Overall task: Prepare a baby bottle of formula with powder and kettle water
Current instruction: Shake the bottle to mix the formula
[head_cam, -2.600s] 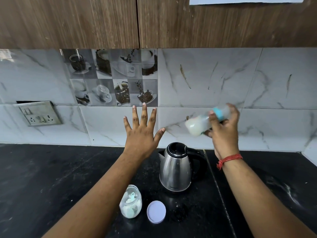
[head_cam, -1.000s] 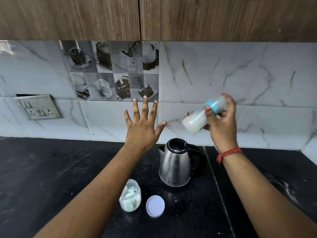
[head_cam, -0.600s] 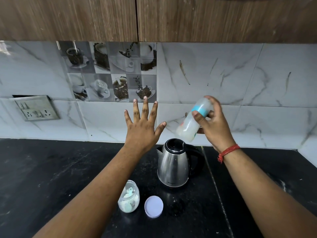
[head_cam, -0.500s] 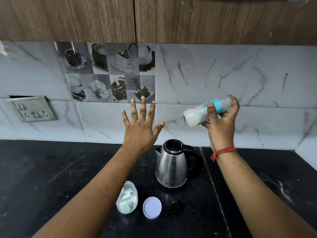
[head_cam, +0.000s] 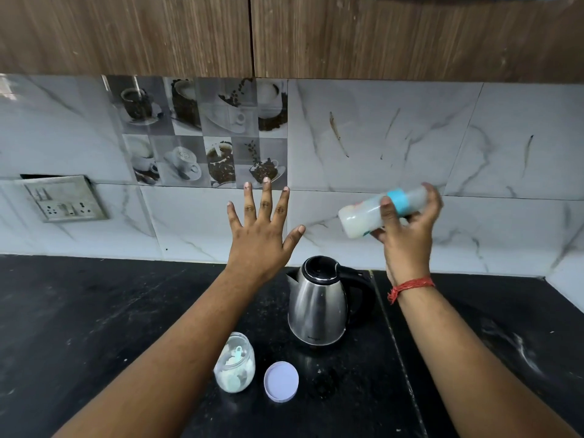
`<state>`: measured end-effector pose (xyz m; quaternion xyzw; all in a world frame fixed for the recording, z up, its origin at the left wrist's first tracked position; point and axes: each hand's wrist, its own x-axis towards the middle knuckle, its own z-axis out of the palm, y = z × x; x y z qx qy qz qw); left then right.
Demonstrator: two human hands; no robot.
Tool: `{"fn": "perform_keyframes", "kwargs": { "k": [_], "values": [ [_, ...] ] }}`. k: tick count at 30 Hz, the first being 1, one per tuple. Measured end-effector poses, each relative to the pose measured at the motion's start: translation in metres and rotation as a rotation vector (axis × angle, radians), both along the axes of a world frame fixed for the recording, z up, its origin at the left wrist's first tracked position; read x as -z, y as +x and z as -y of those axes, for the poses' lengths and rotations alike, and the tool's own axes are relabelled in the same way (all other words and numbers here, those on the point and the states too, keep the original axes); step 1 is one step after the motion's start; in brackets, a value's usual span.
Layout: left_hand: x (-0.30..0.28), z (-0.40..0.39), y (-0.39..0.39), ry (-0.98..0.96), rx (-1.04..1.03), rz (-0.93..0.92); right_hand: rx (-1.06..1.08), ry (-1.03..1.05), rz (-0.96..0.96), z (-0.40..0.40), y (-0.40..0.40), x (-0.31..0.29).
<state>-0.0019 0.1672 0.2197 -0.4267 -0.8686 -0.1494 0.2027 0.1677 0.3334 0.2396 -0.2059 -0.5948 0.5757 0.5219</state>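
My right hand [head_cam: 407, 235] grips a baby bottle [head_cam: 363, 218] with a blue collar, held nearly sideways in the air above the kettle, its base pointing left. Milky white liquid fills the bottle. My left hand [head_cam: 259, 235] is raised with fingers spread straight, holding nothing, to the left of the bottle. A steel kettle [head_cam: 316, 305] with a black handle stands on the black counter [head_cam: 94, 311]. In front of it sits an open glass jar of powder [head_cam: 234, 363] with a pale scoop inside, and its lilac lid [head_cam: 281, 381] lies flat beside it.
A tiled wall runs behind the counter, with a switch and socket plate [head_cam: 63, 199] at the left. Wooden cabinets [head_cam: 189, 33] hang overhead. A seam in the counter runs just right of the kettle.
The bottle in my right hand has swung back and forth, tilting down toward the kettle and then back to nearly level. My left hand has stayed raised and spread.
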Motion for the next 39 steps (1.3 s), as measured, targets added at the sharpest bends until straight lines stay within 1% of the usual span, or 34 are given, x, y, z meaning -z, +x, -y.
{"fn": "perform_keyframes", "kwargs": {
  "k": [2,3,5,6,7,9,10,12,13,15,16,17,19,20,22,23,26,27,29,30,32,33,36,37,39],
  "values": [
    [0.001,0.000,0.000,-0.006,0.008,-0.010,-0.093,0.082,0.150,0.002,-0.002,0.004],
    [0.001,0.000,-0.001,-0.007,0.009,-0.011,-0.085,0.094,0.160,0.002,-0.002,0.005],
    [0.001,-0.001,-0.002,-0.004,0.003,0.001,0.001,0.028,0.026,0.000,0.000,0.005],
    [0.001,-0.001,-0.002,-0.005,0.002,0.004,0.003,0.003,-0.009,-0.002,0.001,0.003],
    [0.001,-0.001,-0.001,-0.008,0.004,-0.001,-0.032,0.020,0.032,-0.002,0.001,0.001],
    [0.002,-0.002,0.000,-0.011,0.013,-0.015,-0.122,0.102,0.177,-0.002,-0.001,0.001],
    [0.002,-0.002,0.000,-0.008,0.017,-0.014,-0.097,0.098,0.163,-0.002,0.000,0.002],
    [0.002,-0.004,-0.001,0.003,0.012,0.000,-0.001,0.019,0.022,-0.006,0.000,0.001],
    [0.002,-0.004,-0.001,0.002,0.011,0.002,-0.008,0.000,0.004,-0.007,0.001,0.000],
    [0.002,-0.004,0.000,-0.003,0.023,-0.007,-0.119,0.066,0.150,-0.006,-0.002,0.000],
    [0.002,-0.004,0.001,-0.007,0.027,-0.010,-0.135,0.099,0.195,-0.004,-0.002,0.001],
    [0.002,-0.005,0.000,-0.007,0.026,-0.009,-0.093,0.097,0.167,-0.003,-0.002,0.003],
    [0.001,-0.006,0.000,-0.003,0.013,0.000,0.002,0.017,0.020,-0.007,-0.001,0.003],
    [0.001,-0.005,0.000,-0.005,0.010,0.000,-0.014,0.006,0.019,-0.007,-0.001,0.001],
    [0.002,-0.004,-0.001,-0.011,0.018,-0.009,-0.124,0.078,0.177,-0.005,-0.004,0.001],
    [0.003,-0.003,-0.001,-0.011,0.022,-0.011,-0.135,0.106,0.211,-0.005,-0.004,0.002],
    [0.002,-0.004,0.000,-0.004,0.016,0.002,-0.006,0.024,0.054,-0.009,-0.001,0.002],
    [0.002,-0.003,0.001,-0.003,0.018,0.002,-0.029,0.022,0.075,-0.009,-0.002,0.000],
    [0.003,-0.002,0.001,-0.006,0.026,-0.006,-0.112,0.087,0.210,-0.007,-0.005,0.001],
    [0.003,-0.002,0.002,-0.011,0.026,-0.007,-0.094,0.094,0.207,-0.006,-0.004,0.002],
    [0.003,-0.003,0.002,-0.010,0.015,0.000,-0.001,0.018,0.069,-0.008,-0.001,0.004],
    [0.004,-0.003,0.003,-0.011,0.015,0.001,-0.004,-0.003,0.040,-0.009,0.000,0.004],
    [0.006,-0.004,0.005,-0.025,0.030,-0.009,-0.127,0.079,0.225,-0.006,-0.002,0.004],
    [0.006,-0.004,0.006,-0.022,0.033,-0.007,-0.097,0.062,0.199,-0.006,-0.001,0.005],
    [0.006,-0.005,0.006,-0.009,0.030,0.001,-0.002,-0.028,0.055,-0.011,0.002,0.005]
  ]
}}
